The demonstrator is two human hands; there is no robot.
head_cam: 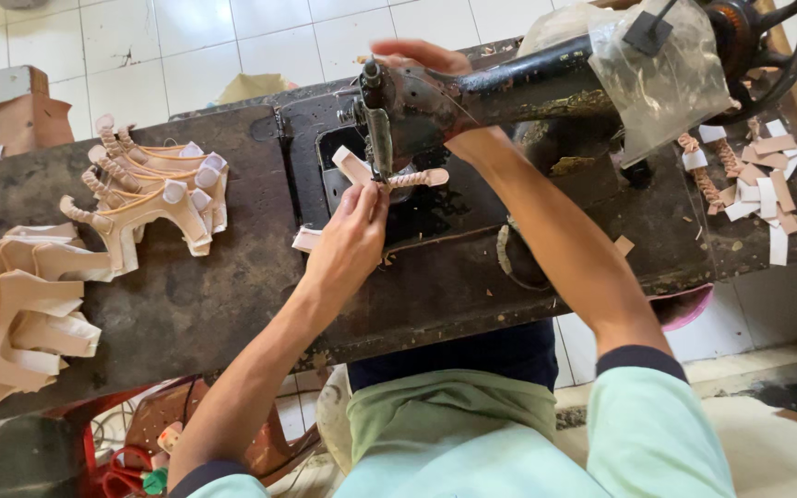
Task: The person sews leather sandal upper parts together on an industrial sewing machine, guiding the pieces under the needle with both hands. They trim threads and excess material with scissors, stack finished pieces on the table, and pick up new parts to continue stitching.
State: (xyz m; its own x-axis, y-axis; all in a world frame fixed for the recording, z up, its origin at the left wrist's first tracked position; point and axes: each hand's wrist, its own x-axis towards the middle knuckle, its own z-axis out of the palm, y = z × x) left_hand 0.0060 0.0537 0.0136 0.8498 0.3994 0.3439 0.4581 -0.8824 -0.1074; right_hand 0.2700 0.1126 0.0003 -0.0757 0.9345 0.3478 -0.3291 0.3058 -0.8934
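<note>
The old cast-iron sewing machine (509, 92) is black, worn to rusty brown, on a dark grey-brown scuffed wooden surface (214, 295). The braided strap piece under the needle (398, 177) is tan and cream, like the stacked leather strap pieces (154, 189). White tiled floor (232, 37); pale mint-green sleeves with navy cuffs (657, 415)

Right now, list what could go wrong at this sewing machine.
1. The left hand pinches the tan strap piece right under the needle bar; fingers could be pricked.
2. The right hand reaches over the machine head, so the forearm may block the view.
3. The loose plastic bag hangs near the handwheel and might catch.
</note>
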